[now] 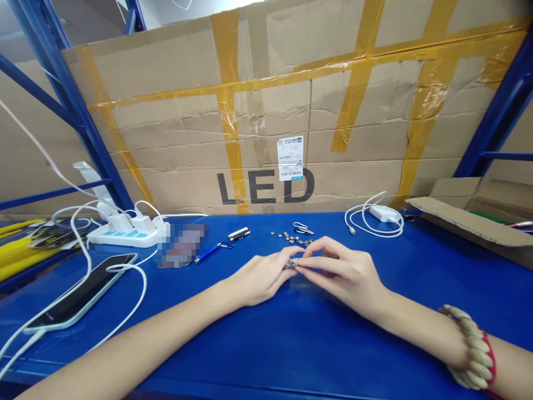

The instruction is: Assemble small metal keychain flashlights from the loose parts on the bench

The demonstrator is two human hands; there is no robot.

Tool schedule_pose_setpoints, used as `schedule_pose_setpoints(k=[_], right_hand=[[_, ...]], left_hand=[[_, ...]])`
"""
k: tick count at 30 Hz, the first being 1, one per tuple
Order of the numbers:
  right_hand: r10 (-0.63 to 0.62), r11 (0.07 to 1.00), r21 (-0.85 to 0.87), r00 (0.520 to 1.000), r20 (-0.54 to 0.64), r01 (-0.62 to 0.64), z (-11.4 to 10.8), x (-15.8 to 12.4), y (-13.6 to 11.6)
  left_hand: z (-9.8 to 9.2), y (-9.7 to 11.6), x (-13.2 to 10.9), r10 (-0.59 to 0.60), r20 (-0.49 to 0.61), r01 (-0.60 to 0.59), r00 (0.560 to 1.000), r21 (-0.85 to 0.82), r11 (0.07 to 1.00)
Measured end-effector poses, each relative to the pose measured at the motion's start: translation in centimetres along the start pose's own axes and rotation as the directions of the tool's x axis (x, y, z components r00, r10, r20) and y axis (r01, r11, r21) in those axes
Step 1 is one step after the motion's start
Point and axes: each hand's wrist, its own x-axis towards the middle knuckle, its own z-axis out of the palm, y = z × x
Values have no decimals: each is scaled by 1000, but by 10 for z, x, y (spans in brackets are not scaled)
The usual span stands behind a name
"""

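Observation:
My left hand (264, 275) is closed, its thumb and fingers pinching a small silver metal piece (290, 263) over the blue table. From the other side my right hand (347, 272) meets it, fingertips pressed together at the piece's end. Whatever lies between the right fingertips is too small to make out. Just beyond the hands several small round silver discs (287, 235), like button cells, lie scattered. A looped strap with a metal clip (303, 228) rests behind them. Left of these are a short silver-and-black cylinder (239, 234) and a slim blue pen-like tube (208, 253) with a cord.
A phone (83, 291) with a white cable lies at left, near a power strip (127, 236) with plugs. A white adapter (383, 214) with coiled cable sits at back right, beside an open cardboard box (470, 222). A large carton (187, 150) stands behind the table.

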Motion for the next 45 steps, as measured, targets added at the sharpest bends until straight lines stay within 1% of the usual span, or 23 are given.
schedule_pose_setpoints(k=[4, 9, 14, 16, 20, 23, 27, 29, 33, 36, 39, 42, 45], right_hand=[[23, 1000, -10, 1000, 1, -22, 1, 0, 0], [51, 999, 17, 997, 62, -52, 2, -1, 2], [60, 985, 153, 990, 130, -80, 4, -1, 4], [68, 984, 154, 985, 160, -93, 4, 0, 4], [124, 980, 116, 954, 274, -161, 1, 2, 0], [154, 963, 154, 920, 359, -222, 1, 3, 0], [170, 934, 230, 905, 390, -275, 4, 2, 3], [182, 926, 242, 904, 386, -290, 4, 2, 5], [251, 934, 170, 915, 316, -315, 3, 4, 10], [260, 954, 80, 930, 260, -290, 2, 5, 16], [235, 970, -17, 923, 306, -241, 5, 4, 22], [252, 967, -70, 885, 391, -244, 8, 2, 27], [260, 965, -87, 857, 444, -248, 10, -1, 30]], left_hand=[[2, -3, 0, 36, -2, -36, 999, 45, 998], [3, -4, 0, 44, -17, -43, 999, 59, 997], [2, -2, -1, -1, 1, 1, 1000, 38, 999], [2, -2, -1, -23, 5, 23, 1000, 11, 1000], [4, -6, 0, -29, -23, 28, 999, -52, 998], [5, -9, -1, -28, -41, 25, 999, -59, 998], [5, -8, 0, 2, -30, -2, 1000, -11, 1000], [5, -8, 0, 5, -55, -3, 998, 31, 999], [6, -8, 3, -68, -141, 78, 988, 65, 995], [5, -9, 5, -79, -178, 87, 981, 40, 995], [5, -10, 5, -55, -182, 68, 982, 64, 996], [5, -11, 5, -6, -169, 29, 986, 135, 990], [7, -12, 5, 53, -169, -21, 984, 187, 982]])
